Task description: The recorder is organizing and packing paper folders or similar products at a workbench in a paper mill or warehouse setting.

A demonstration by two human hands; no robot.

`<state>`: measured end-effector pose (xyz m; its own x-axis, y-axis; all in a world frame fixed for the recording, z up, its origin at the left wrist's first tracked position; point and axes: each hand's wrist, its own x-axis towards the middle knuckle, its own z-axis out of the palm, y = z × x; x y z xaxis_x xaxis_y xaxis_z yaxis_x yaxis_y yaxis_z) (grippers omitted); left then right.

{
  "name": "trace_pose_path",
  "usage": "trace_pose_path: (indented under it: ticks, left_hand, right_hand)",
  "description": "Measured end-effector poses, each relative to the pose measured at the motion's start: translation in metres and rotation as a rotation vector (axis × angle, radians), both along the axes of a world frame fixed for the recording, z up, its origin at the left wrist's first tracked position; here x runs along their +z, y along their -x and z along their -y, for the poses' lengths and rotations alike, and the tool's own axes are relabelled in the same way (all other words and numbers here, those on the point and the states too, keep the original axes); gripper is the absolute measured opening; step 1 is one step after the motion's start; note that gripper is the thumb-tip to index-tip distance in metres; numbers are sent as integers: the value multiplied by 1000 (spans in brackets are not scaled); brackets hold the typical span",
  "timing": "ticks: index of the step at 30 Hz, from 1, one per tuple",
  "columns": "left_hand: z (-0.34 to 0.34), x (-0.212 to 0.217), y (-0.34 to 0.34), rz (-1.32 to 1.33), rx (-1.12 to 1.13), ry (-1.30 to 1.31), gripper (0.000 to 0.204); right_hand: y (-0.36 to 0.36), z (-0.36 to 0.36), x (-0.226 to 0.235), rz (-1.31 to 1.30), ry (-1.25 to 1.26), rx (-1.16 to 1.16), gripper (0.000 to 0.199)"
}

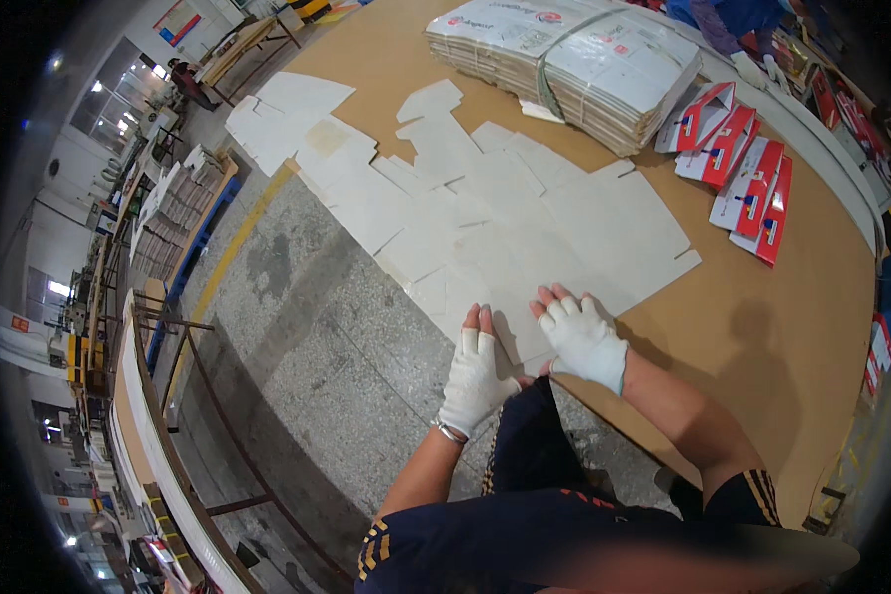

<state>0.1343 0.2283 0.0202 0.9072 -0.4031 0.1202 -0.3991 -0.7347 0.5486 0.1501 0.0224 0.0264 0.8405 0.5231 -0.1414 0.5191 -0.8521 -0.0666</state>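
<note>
The white die-cut cardboard (505, 223) points its long axis far-left along the near edge of the bench (812, 297), right hand (586, 339) spread open upon it, left hand (477, 374) gripping or not, I cannot tell.

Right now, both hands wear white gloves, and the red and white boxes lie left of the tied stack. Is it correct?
No: in the head view, the red and white boxes lie to the right of the tied stack. The left hand and right hand do wear white gloves.
</note>
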Motion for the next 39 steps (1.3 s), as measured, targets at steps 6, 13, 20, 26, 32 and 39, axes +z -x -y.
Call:
trace_pose_path:
  ticks: [6, 13, 20, 26, 32, 39]
  left_hand:
    - [-3, -7, 3, -29, 63, 21, 84]
    - [-5, -10, 0, 102, 13, -54, 63]
    - [-1, 0, 10, 243, -9, -145, 67]
    - [-8, -12, 15, 259, -36, -196, 71]
    - [-10, -17, 24, 255, -52, -263, 78]
    - [8, -33, 31, 250, 156, -147, 109]
  right_hand:
    - [2, -13, 6, -1, 33, -67, 94]
    - [1, -18, -16, 94, 50, -87, 84]
    - [-5, 2, -41, 375, -177, 13, 50]
    - [-17, 19, 78, 128, -549, -622, 46]
    - [72, 57, 138, 425, -602, -273, 45]
    - [230, 108, 70, 391, -438, -408, 35]
